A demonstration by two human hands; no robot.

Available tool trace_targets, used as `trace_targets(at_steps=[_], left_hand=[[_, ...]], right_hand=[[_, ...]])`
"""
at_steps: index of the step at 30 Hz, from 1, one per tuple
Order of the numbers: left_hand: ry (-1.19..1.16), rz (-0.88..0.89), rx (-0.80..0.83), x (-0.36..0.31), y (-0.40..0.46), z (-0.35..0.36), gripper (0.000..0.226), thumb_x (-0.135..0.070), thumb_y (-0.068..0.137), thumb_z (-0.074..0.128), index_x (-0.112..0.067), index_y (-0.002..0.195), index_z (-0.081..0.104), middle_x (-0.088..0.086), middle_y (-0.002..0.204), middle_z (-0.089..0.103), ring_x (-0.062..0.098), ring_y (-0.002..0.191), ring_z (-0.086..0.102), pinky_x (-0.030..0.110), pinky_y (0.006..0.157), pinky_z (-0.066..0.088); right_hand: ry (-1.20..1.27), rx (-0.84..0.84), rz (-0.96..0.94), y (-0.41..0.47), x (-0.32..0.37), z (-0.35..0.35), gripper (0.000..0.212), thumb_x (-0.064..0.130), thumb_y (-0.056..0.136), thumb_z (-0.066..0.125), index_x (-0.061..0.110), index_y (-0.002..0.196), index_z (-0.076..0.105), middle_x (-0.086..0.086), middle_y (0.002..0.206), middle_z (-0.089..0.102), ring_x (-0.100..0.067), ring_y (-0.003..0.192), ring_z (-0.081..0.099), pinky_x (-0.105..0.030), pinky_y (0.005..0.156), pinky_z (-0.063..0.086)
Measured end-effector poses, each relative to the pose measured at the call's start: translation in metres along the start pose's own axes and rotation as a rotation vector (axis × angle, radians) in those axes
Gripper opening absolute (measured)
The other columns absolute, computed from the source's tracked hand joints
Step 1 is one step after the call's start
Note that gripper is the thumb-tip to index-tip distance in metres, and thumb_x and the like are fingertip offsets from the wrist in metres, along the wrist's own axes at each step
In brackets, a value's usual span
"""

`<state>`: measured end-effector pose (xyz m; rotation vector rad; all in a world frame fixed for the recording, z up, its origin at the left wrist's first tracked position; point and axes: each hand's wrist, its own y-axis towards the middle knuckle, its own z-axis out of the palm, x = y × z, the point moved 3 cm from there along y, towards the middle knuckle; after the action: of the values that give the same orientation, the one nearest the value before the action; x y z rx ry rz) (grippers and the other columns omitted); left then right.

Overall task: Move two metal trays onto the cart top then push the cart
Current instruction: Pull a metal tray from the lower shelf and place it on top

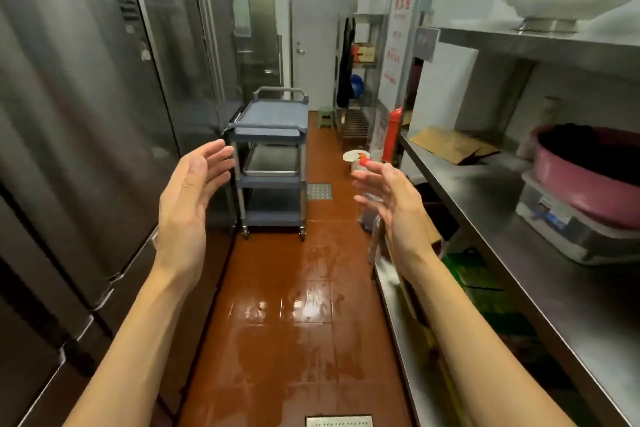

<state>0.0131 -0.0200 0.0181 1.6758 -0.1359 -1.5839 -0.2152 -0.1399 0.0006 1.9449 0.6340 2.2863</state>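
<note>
- The left hand (194, 184) and the right hand (391, 198) are reaching forward into the aisle, palms turning toward each other, and both are holding nothing.
- The fingers of both hands are spreading loosely and curling a little; they are not pressing on or pinching anything.
- The cart (272, 163) is standing straight ahead, well apart from both hands, beside the steel refrigerator doors (86, 114) on the left. Its long axis is running away from the person, along the aisle.
- A metal tray (270, 162) is lying flat on the middle shelf of the cart, under the cart top (273, 114). I am seeing one tray clearly; I cannot tell if a second one is stacked with it.
- The left hand seems lined up closer to the cart, so the person is probably needing to walk forward first, then reach down under the top.
- The tray is looking shiny, shallow and rectangular with rounded corners; the cart is grey-blue, matte plastic on small wheels.
- The floor (294, 305) is red-brown tile, looking wet and glossy, so it may be slippery for pushing.
</note>
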Motion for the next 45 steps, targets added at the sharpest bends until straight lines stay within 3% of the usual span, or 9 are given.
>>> trace_targets(at_steps=[12,16,22,29,41,45], left_hand=[[-0.004,-0.049,0.036,0.135,0.156,0.054,0.044,-0.052,0.095,0.04,-0.026,0.123,0.062,0.003,0.126,0.066,0.021,0.123,0.059,0.046,0.109,0.041],[0.0,-0.048,0.009,0.179,0.211,0.083,0.045,-0.049,0.095,0.041,-0.022,0.124,0.062,0.006,0.126,0.066,0.023,0.122,0.059,0.046,0.109,0.041],[0.028,-0.041,-0.022,0.25,0.3,0.105,0.047,-0.053,0.095,0.041,-0.023,0.125,0.061,0.006,0.128,0.065,0.023,0.123,0.058,0.047,0.109,0.041],[0.035,-0.035,-0.043,0.379,0.41,0.115,0.049,-0.055,0.095,0.046,-0.021,0.125,0.061,0.005,0.125,0.067,0.024,0.121,0.06,0.045,0.106,0.044],[0.001,-0.104,0.008,0.571,0.66,0.174,0.046,-0.045,0.097,0.042,-0.014,0.125,0.061,0.004,0.122,0.069,0.022,0.117,0.063,0.033,0.1,0.051],[0.012,-0.098,-0.018,0.643,0.741,0.198,0.043,-0.045,0.097,0.043,-0.016,0.122,0.063,0.005,0.12,0.069,0.023,0.116,0.063,0.034,0.099,0.051]], right_hand=[[0.026,-0.061,0.025,0.179,-0.091,-0.015,0.035,0.029,0.102,0.038,0.009,0.119,0.061,-0.013,0.114,0.069,-0.025,0.107,0.065,-0.049,0.096,0.05],[0.047,-0.043,0.05,0.262,-0.119,-0.024,0.038,0.03,0.102,0.038,0.004,0.12,0.06,-0.017,0.114,0.068,-0.028,0.107,0.065,-0.051,0.097,0.049],[0.077,-0.003,0.043,0.385,-0.16,-0.022,0.042,0.039,0.096,0.043,0.008,0.118,0.062,-0.013,0.112,0.069,-0.025,0.105,0.066,-0.044,0.093,0.053],[0.036,0.018,0.033,0.537,-0.246,-0.004,0.029,0.028,0.102,0.04,0.015,0.113,0.063,-0.011,0.111,0.07,-0.024,0.105,0.066,-0.049,0.095,0.052],[-0.011,-0.071,0.045,0.813,-0.34,0.008,0.032,0.03,0.099,0.043,0.011,0.113,0.064,-0.012,0.109,0.071,-0.025,0.102,0.067,-0.049,0.091,0.053],[-0.001,-0.066,0.034,0.919,-0.379,0.007,0.039,0.04,0.091,0.045,0.013,0.112,0.064,-0.01,0.108,0.071,-0.02,0.1,0.068,-0.042,0.088,0.056]])
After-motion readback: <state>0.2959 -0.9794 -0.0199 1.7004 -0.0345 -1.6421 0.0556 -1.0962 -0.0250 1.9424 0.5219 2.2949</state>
